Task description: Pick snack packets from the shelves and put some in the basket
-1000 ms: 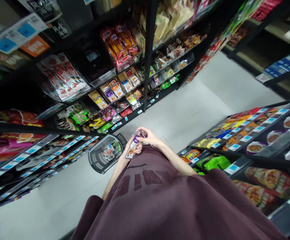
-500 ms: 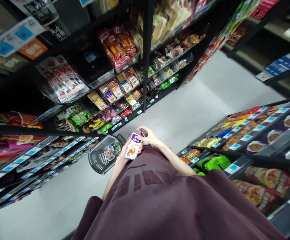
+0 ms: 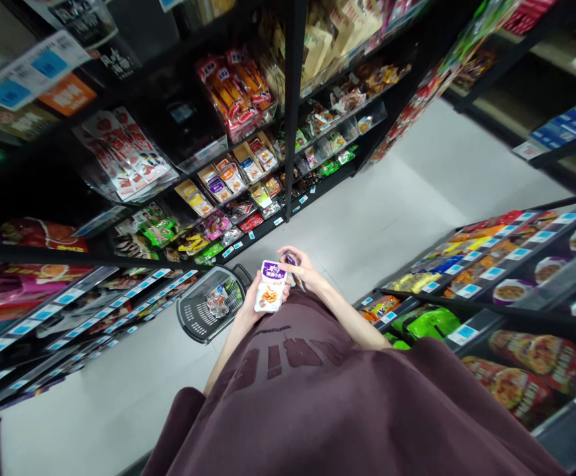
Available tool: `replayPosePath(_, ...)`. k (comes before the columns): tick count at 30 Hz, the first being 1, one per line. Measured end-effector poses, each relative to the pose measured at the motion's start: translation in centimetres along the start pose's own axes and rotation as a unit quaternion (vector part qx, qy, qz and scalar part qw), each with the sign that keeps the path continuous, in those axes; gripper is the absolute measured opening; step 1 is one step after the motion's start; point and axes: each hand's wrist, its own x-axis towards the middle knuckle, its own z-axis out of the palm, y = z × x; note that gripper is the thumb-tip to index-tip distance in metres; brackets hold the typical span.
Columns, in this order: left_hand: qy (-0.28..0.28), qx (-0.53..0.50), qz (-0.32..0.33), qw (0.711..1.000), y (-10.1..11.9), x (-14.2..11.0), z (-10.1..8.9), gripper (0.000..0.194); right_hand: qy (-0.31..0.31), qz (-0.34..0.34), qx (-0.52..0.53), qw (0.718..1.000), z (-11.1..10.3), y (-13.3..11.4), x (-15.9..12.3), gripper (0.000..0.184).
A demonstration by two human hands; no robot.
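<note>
My left hand [image 3: 248, 301] is closed around a white and purple snack pack [image 3: 270, 288] with a picture of orange food on its front, held upright before my chest. Just to its right, my right hand [image 3: 305, 270] is closed on a small dark purple packet [image 3: 291, 259], partly covered by the fingers. Whether the right fingertips touch the snack pack's edge, I cannot tell. Beyond my left forearm is a dark grey shopping basket [image 3: 188, 324] with a black handle and some clear-and-red snack packs [image 3: 218, 301] inside.
Tall black shelves [image 3: 291, 119] stand ahead, with boxes of similar snack packs [image 3: 217, 188] on a low tier. More shelving with bagged noodles [image 3: 520, 390] and green packs [image 3: 431, 324] lies close on my right. Pale grey floor [image 3: 357, 218] runs between them.
The snack pack and my left hand have shifted slightly right and up, with the pack turned more upright. My right hand has moved a little to the right with the purple packet.
</note>
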Motion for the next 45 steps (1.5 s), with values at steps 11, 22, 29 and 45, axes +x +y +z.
replayPosePath(11,0.002,-0.006,0.024,1.0,-0.6,0.0,-0.6,0.068,-0.025,0.01,-0.006,1.0,0.4,0.0,0.1,0.039)
replayPosePath(22,0.008,-0.002,0.032,0.999,-0.6,-0.2,-0.8,0.051,-0.038,0.013,-0.02,0.999,1.2,0.2,0.5,0.038)
replayPosePath(29,-0.012,-0.007,0.031,0.999,-0.1,-0.3,-0.1,0.069,-0.025,0.043,0.002,0.999,1.4,0.4,0.7,0.039)
replayPosePath(45,-0.029,-0.02,0.029,0.999,0.0,-0.1,-0.4,0.06,-0.011,0.059,0.019,0.998,1.2,0.4,0.9,0.038)
